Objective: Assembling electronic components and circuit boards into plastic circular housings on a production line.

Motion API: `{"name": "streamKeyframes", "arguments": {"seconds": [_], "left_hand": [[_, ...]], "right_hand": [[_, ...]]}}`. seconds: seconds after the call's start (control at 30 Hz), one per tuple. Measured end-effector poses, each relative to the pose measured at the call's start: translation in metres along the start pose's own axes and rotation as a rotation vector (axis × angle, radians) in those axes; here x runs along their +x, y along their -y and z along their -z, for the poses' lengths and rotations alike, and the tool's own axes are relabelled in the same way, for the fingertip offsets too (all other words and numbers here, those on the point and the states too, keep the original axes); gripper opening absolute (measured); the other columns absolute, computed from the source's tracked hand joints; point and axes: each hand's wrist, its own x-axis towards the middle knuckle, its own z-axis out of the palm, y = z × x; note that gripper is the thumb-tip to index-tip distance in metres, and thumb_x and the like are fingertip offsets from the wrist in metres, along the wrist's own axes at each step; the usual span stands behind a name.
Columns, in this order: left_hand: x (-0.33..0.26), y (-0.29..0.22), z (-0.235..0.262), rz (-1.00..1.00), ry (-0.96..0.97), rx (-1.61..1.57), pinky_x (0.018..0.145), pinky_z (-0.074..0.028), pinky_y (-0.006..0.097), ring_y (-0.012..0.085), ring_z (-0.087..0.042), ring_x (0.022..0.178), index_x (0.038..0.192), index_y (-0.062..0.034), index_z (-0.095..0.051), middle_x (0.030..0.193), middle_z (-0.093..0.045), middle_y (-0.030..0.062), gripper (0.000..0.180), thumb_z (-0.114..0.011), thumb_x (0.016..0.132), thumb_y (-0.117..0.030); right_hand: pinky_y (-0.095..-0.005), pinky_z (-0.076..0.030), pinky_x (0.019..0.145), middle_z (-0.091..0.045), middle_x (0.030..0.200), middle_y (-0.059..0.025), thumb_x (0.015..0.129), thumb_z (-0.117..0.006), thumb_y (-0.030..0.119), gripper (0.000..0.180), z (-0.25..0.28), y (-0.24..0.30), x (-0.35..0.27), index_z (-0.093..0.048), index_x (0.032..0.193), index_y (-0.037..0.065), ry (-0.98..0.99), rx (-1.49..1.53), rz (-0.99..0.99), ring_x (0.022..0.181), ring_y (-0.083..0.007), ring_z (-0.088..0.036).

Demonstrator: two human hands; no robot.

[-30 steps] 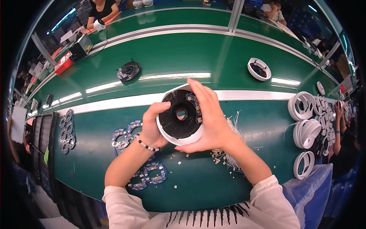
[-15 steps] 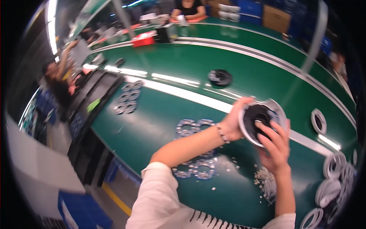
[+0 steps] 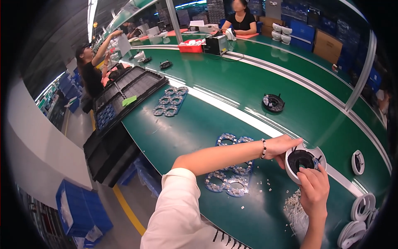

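Note:
My left hand (image 3: 283,150) grips a white round housing (image 3: 317,152) by its upper left rim, and the open side is turned up toward me. Inside the housing sits a black round insert (image 3: 296,160) with a hollow middle. My right hand (image 3: 316,189) comes from below, fingers curled, fingertips on the insert near its middle and right edge; what lies beneath them is hidden. Left of my hands, ring-shaped circuit boards (image 3: 240,170) lie joined in a panel, partly under my left forearm. A heap of small white connectors with wires (image 3: 295,204) lies beside my right wrist.
Beyond a pale strip, a black round part (image 3: 273,102) and a white ring-shaped part (image 3: 355,161) rest on the green surface. White rings (image 3: 352,235) pile at lower right. More boards (image 3: 171,101) and black trays (image 3: 134,85) stand left. Co-workers sit farther away.
The view has shifted, so the bench appears lower and farther right. My right fingers, spread across the insert before, are now more curled at it. My left hand keeps hold of the housing.

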Motion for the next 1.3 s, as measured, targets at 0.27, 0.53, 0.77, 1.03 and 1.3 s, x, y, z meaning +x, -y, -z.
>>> {"name": "streamKeyframes", "arguments": {"seconds": [0.27, 0.53, 0.77, 1.03, 1.3], "left_hand": [[-0.004, -0.009, -0.018, -0.023, -0.034, -0.006, 0.030, -0.042, 0.023, 0.0141, -0.054, 0.041, 0.088, -0.0004, -0.056, 0.061, -0.058, 0.0077, 0.044, -0.035, 0.085, -0.040], [0.017, -0.021, -0.028, 0.039, 0.064, 0.153, 0.033, -0.044, 0.022, 0.0147, -0.055, 0.043, 0.090, -0.0017, -0.054, 0.060, -0.059, 0.0097, 0.046, -0.033, 0.086, -0.043], [0.133, -0.016, -0.027, -0.035, 0.063, 0.149, 0.044, -0.052, 0.029, 0.0226, -0.061, 0.057, 0.106, 0.0001, -0.043, 0.078, -0.059, 0.0183, 0.044, -0.040, 0.084, -0.038], [0.234, 0.017, 0.035, 0.036, -0.098, -0.093, 0.062, -0.050, 0.025, 0.0273, -0.058, 0.083, 0.113, 0.0027, -0.039, 0.102, -0.051, 0.0219, 0.049, -0.036, 0.086, -0.038], [0.208, 0.002, 0.014, -0.351, -0.556, 1.129, 0.035, -0.038, 0.024, 0.0150, -0.051, 0.037, 0.090, 0.0015, -0.055, 0.059, -0.058, 0.0111, 0.048, -0.044, 0.081, -0.045]], "right_hand": [[-0.0441, -0.041, 0.082, -0.059, 0.089, -0.0070, 0.062, -0.059, 0.007, 0.024, -0.002, -0.017, -0.021, -0.059, 0.086, 0.007, -0.208, -0.037, 0.092, 0.084, -0.0242, -0.055], [-0.0458, -0.036, 0.088, -0.055, 0.104, -0.0106, 0.060, -0.067, 0.014, 0.044, 0.016, -0.022, -0.038, -0.053, 0.101, 0.003, -0.162, -0.036, -0.018, 0.097, -0.0290, -0.051], [-0.0440, -0.028, 0.094, -0.045, 0.119, -0.0180, 0.056, -0.070, 0.012, 0.056, 0.112, -0.012, -0.082, -0.050, 0.107, 0.000, -0.142, -0.344, -0.497, 0.113, -0.0360, -0.038], [-0.0247, -0.042, 0.057, -0.056, 0.067, -0.0074, 0.066, -0.064, 0.000, 0.016, 0.177, -0.004, -0.193, -0.061, 0.081, 0.002, -0.770, -0.864, -1.103, 0.060, -0.0156, -0.053], [-0.0343, -0.040, 0.070, -0.057, 0.078, -0.0107, 0.063, -0.068, 0.018, 0.024, 0.150, -0.003, -0.263, -0.059, 0.081, 0.003, -0.377, -0.940, -1.498, 0.076, -0.0264, -0.051]]}}
